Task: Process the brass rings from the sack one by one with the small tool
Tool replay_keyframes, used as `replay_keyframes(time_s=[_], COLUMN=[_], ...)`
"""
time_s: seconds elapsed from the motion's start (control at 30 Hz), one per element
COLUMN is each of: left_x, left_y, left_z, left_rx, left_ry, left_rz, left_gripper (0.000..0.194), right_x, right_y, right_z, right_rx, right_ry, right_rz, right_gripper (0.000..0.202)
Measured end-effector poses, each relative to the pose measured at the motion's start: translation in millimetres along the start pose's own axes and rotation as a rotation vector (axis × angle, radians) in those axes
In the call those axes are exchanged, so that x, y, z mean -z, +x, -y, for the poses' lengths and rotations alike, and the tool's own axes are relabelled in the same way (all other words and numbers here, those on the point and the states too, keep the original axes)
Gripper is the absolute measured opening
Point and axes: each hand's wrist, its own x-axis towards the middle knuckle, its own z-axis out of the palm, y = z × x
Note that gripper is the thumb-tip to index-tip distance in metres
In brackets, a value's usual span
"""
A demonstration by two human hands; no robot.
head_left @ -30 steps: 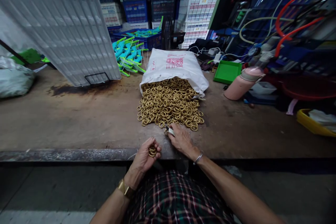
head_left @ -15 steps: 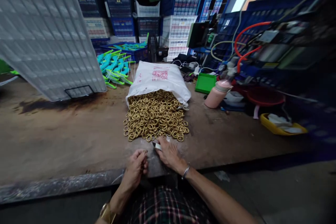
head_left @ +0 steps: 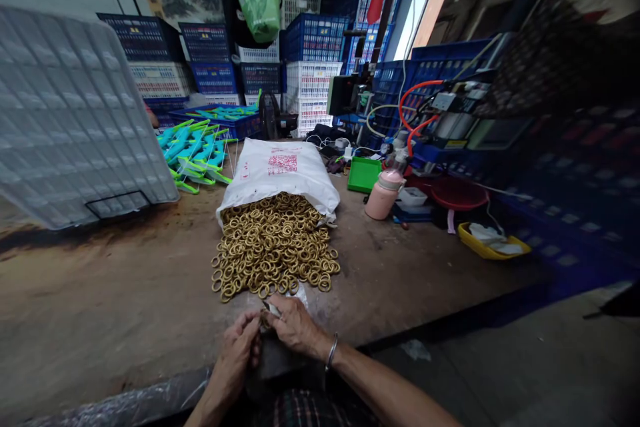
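A heap of brass-coloured rings (head_left: 275,240) spills from the mouth of a white sack (head_left: 285,173) with red print on the table. Just in front of the heap, my right hand (head_left: 295,327) is closed on a small pale tool with a dark tip (head_left: 271,308). My left hand (head_left: 240,347) is beside it, thumb and fingers pinched together. A small ring-like piece seems to lie between the two hands' fingertips, but its shape is hard to make out.
On the left stands a large translucent plastic tray (head_left: 80,120), with turquoise and green plastic pieces (head_left: 195,150) behind it. To the right are a green tray (head_left: 364,175), a pink bottle (head_left: 383,195), a red dish (head_left: 457,192) and a yellow tray (head_left: 487,243). Crates (head_left: 315,80) are stacked behind.
My right hand has drawn back from the edge of the ring heap and met my left hand at the fingertips. The camera view has shifted, moving the scene left and down.
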Motion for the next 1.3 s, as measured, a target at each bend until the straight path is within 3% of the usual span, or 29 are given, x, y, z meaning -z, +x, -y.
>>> replay_keyframes(time_s=[0.2, 0.37, 0.53, 0.73, 1.03, 1.3], left_x=[1.2, -4.6, -7.8, -8.7, -13.2, -11.4], left_y=[0.0, -4.0, -5.7, -9.1, -9.9, -15.6], left_z=[0.8, -2.2, -1.5, -4.4, -2.6, -4.6], left_rx=[-0.036, -0.116, -0.068, -0.068, -0.085, -0.127], left_ry=[-0.078, 0.025, -0.211, -0.339, -0.287, -0.079], left_rz=[0.038, -0.046, -0.089, -0.092, -0.064, -0.092], left_gripper=[0.042, 0.035, 0.035, 0.035, 0.036, 0.032], right_x=[-2.3, -2.1, 0.0, -1.6, -9.0, 8.7], right_y=[0.6, 0.4, -2.2, -3.1, -0.8, -3.1], right_z=[1.7, -0.2, -2.8, -2.4, 2.1, 6.1], right_rx=[-0.039, -0.102, -0.163, -0.179, -0.167, 0.034], right_ry=[0.181, 0.31, 0.405, 0.315, 0.391, 0.016], right_rz=[0.039, 0.015, 0.031, -0.047, -0.003, 0.036], right_gripper=[0.022, 0.02, 0.014, 0.018, 0.022, 0.011])
